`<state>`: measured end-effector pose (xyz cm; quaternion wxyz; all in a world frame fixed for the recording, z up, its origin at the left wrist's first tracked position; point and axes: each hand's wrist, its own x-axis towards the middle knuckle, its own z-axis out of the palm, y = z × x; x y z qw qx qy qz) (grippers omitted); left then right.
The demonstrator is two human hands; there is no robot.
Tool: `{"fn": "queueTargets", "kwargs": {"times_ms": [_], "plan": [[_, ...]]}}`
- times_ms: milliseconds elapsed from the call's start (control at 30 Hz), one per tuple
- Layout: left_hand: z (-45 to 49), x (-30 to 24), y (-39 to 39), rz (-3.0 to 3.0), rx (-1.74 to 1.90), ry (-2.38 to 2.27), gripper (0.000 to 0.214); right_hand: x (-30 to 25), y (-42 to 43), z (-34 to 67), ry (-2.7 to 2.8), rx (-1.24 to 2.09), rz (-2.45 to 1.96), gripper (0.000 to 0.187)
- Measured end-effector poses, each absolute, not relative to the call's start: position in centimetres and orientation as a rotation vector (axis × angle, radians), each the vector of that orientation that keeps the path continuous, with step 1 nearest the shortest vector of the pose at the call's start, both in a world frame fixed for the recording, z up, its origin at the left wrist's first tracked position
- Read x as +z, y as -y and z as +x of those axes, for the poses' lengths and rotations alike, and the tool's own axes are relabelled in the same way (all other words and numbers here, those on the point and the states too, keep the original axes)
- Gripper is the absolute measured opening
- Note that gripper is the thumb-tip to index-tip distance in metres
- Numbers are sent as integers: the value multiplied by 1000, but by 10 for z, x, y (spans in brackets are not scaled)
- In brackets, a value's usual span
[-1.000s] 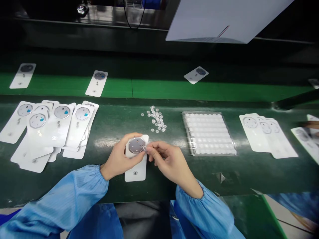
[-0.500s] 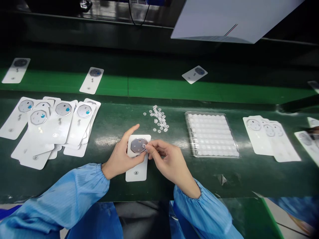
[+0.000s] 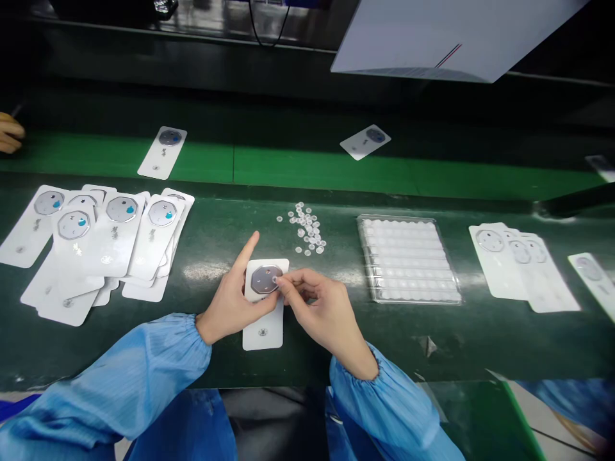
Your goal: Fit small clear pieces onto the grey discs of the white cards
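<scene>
A white card with a grey octagonal panel lies upright in front of me on the green bench. My left hand grips it from the left, thumb across its middle and index finger stretched out past the upper edge. In a pinch between thumb and index finger, my right hand has a small clear disc at the right side of the octagonal panel. Just beyond the card is a loose heap of similar small clear discs. The fingers of my left hand behind the card are partly hidden.
Left is a pile of white cards, several with blue spots. A clear tray with white rows stands right of the discs, more cards beyond it. Cards lie on the green belt. Another person's hand is far left.
The cards on the belt have shifted left, and the leftmost one is out of sight. Another person's hand has appeared there. My right hand has moved slightly left with the disc.
</scene>
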<state>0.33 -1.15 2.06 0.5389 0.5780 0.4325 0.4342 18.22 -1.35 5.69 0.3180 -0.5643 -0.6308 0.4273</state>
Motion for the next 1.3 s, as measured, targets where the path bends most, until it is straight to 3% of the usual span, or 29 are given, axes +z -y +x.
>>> {"fn": "queueTargets", "kwargs": {"times_ms": [433,667,800,933,1067,1200,1300], "plan": [[2,28,9,1022,1000,-928,97,50,9,189,1482,1324,-1382,37],[2,24,1,796,1013,-978,63,36,18,193,1340,1591,-1212,52],[7,22,8,793,1081,-1003,55,30,37,186,1377,1710,-1267,38],[5,33,-18,1035,1084,-1204,32,38,15,176,1521,1500,-1285,35],[-44,62,-98,1216,1154,-1431,64,62,-85,152,1705,1106,-1251,45],[-123,98,-164,1326,1264,-1831,71,93,-188,130,1824,740,-1381,55],[-167,111,-179,1296,1282,-2069,86,97,-213,126,1842,631,-1416,51]]}}
